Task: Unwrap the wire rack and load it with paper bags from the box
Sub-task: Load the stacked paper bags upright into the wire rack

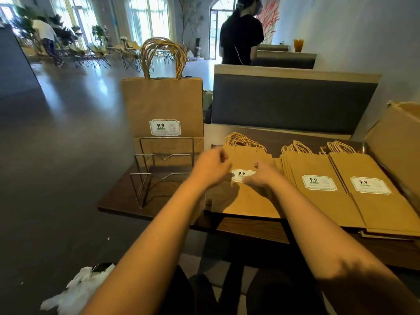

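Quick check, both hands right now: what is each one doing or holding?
Left hand: fingers curled above the nearest bag stack; whether it grips anything cannot be told.
Right hand: on that stack by its label; blurred, grip cannot be told.

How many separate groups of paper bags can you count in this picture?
4: one group stands upright in the wire rack; three lie flat on the table, under the hands, in the middle and beside the box. Bags within each group are hidden.

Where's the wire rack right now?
The wire rack stands on the table's left end, bags upright in its back slot, left of both hands.
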`<action>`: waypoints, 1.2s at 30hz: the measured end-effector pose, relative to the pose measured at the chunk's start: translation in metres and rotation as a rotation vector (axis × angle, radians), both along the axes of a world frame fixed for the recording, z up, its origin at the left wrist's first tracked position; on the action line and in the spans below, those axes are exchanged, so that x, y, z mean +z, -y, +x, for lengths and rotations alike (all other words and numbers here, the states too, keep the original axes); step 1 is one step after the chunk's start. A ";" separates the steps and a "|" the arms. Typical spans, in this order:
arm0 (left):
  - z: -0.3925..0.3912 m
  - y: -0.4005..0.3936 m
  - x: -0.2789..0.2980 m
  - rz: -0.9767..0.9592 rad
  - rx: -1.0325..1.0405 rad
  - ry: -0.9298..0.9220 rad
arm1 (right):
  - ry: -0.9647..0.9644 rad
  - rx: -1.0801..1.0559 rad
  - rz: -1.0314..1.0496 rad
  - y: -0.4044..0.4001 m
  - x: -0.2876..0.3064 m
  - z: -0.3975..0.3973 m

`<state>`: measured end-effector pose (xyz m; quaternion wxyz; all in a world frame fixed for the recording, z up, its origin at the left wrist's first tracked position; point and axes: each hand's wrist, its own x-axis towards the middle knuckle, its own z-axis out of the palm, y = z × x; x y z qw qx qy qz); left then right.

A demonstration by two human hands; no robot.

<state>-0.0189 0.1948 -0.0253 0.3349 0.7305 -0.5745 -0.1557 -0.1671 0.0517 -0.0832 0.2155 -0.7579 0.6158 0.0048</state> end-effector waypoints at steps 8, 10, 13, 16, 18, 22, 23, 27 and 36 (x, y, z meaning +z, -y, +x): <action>-0.029 0.021 -0.066 0.424 0.084 0.113 | 0.004 -0.049 -0.073 -0.005 -0.005 -0.011; -0.021 0.023 -0.065 0.403 0.136 0.056 | 0.065 -0.082 -0.104 -0.004 -0.004 -0.013; -0.013 0.024 -0.068 0.391 0.108 0.040 | 0.091 -0.103 -0.163 -0.005 -0.007 -0.014; -0.012 0.022 -0.071 0.351 0.118 0.016 | 0.135 -0.117 -0.198 -0.007 -0.008 -0.014; -0.011 0.020 -0.071 0.314 0.145 0.001 | 0.184 -0.126 -0.204 -0.007 -0.008 -0.013; -0.009 0.017 -0.072 0.253 0.188 -0.013 | 0.185 -0.124 -0.252 -0.011 -0.006 -0.015; -0.011 0.017 -0.072 0.242 0.186 0.012 | 0.164 -0.116 -0.275 -0.012 -0.005 -0.016; -0.015 0.017 -0.069 0.216 0.181 0.079 | 0.116 -0.090 -0.356 -0.018 0.002 -0.016; -0.015 0.011 -0.049 0.000 0.211 -0.150 | 0.450 -0.186 -0.327 -0.024 0.021 -0.023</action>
